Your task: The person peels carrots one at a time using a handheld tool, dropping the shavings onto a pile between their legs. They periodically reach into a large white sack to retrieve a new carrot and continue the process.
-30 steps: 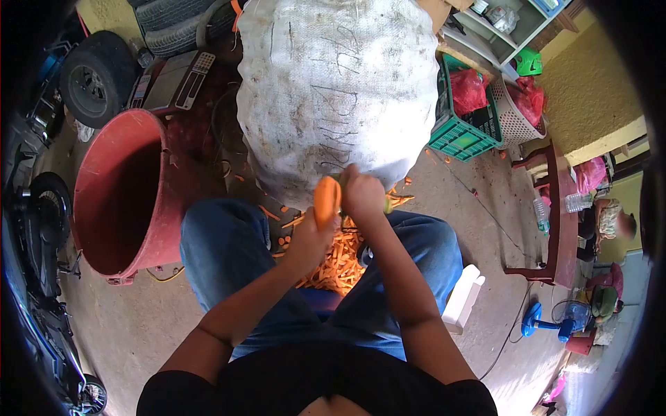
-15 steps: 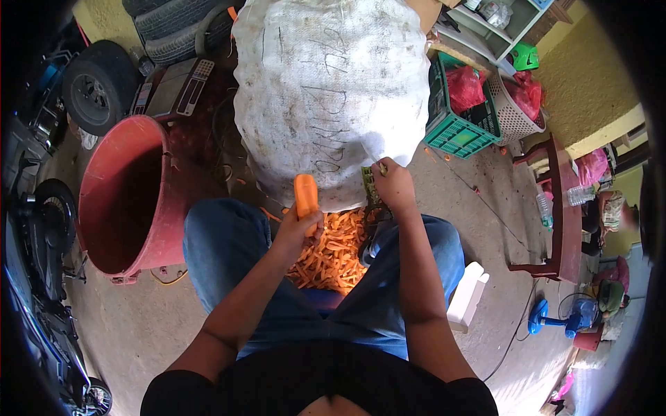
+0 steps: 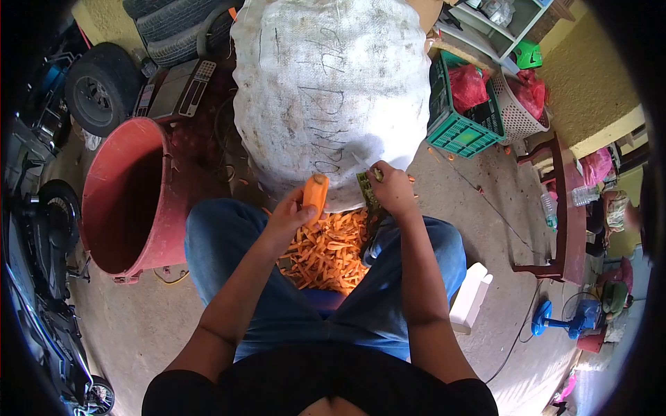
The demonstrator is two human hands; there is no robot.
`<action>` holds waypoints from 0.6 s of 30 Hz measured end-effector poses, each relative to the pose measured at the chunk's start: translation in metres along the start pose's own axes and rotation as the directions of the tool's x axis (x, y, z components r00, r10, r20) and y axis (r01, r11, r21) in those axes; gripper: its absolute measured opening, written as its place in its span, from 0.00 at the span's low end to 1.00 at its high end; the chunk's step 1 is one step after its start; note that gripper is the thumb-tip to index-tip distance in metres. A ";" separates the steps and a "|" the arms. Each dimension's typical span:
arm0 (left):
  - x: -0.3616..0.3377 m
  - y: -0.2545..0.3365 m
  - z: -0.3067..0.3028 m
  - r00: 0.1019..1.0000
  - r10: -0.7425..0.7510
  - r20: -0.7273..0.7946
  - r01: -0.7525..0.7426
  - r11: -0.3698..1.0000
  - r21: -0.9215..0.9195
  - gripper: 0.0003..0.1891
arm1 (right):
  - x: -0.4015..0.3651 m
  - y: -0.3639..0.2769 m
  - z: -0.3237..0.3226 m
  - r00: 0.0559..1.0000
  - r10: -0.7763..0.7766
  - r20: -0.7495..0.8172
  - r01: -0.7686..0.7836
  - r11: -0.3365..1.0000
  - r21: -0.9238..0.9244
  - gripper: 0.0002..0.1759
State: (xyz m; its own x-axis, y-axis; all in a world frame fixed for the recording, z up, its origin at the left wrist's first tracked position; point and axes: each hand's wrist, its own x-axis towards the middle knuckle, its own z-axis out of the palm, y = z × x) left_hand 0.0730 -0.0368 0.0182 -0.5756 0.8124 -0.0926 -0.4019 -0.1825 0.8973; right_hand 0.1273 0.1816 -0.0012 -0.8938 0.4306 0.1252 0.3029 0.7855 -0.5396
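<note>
In front of the sack my left hand point(image 3: 288, 218) is closed around a peeled orange carrot point(image 3: 316, 197), its darker stem end pointing up. My right hand point(image 3: 392, 191) grips a knife point(image 3: 361, 161) whose pale blade points up and left toward the carrot without touching it. Beside that hand hangs a green patterned thing point(image 3: 364, 184) that I cannot make out. Below both hands, between my knees, lies a heap of orange carrot peelings point(image 3: 329, 253). A large white woven sack point(image 3: 298, 90) with handwriting stands just beyond them.
A red tub point(image 3: 159, 201) stands at left, near a scale point(image 3: 180, 90) and a wheel point(image 3: 97, 90). A green crate point(image 3: 468, 135) and a pale basket point(image 3: 513, 118) are at back right. A wooden bench point(image 3: 572, 222), a blue fan point(image 3: 555, 322) and a white box point(image 3: 472, 298) lie to the right.
The carrot has been turned in my left hand, so its stem end now shows at the top, and it has shifted slightly right. My right hand and the knife have moved slightly left and down.
</note>
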 end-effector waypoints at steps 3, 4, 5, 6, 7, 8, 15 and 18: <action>0.005 0.008 -0.004 0.998 0.001 -0.056 0.000 1.000 0.007 0.23 | -0.003 -0.012 0.001 0.998 -0.057 0.002 0.057 0.998 -0.008 0.11; 0.009 0.011 -0.008 1.000 0.019 -0.012 -0.019 0.998 0.067 0.21 | -0.005 -0.020 -0.002 0.998 -0.058 0.003 0.058 0.998 -0.011 0.11; 0.013 0.014 -0.012 0.999 0.037 0.033 -0.041 0.991 0.128 0.19 | -0.007 -0.030 -0.005 0.997 -0.072 0.022 0.069 0.991 0.112 0.11; 0.017 0.020 -0.011 0.999 0.038 0.030 -0.042 0.991 0.128 0.19 | -0.009 -0.037 -0.006 0.995 -0.089 0.040 0.078 0.969 0.234 0.10; 0.016 0.027 -0.007 0.999 0.051 -0.004 -0.048 0.963 0.264 0.18 | -0.017 -0.042 -0.004 0.995 -0.083 0.049 0.069 0.969 0.239 0.10; 0.018 0.031 -0.005 0.997 0.077 -0.031 -0.059 0.916 0.397 0.17 | -0.019 -0.044 -0.003 0.994 -0.109 0.030 0.095 0.949 0.302 0.10; 0.025 0.018 -0.008 0.980 0.196 -0.044 -0.078 0.573 0.816 0.17 | -0.024 -0.052 0.006 0.980 -0.190 0.065 0.163 0.942 0.292 0.10; 0.033 0.016 -0.015 0.968 0.246 -0.047 -0.096 0.539 0.837 0.16 | -0.015 -0.052 0.010 0.974 -0.221 0.058 0.198 0.943 0.269 0.09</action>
State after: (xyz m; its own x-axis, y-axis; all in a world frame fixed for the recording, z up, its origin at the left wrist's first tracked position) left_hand 0.0370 -0.0213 0.0233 -0.6899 0.7155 0.1105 0.4346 0.2873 0.8536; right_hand 0.1217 0.1297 0.0162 -0.9564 0.2197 0.1925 0.0196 0.7058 -0.7081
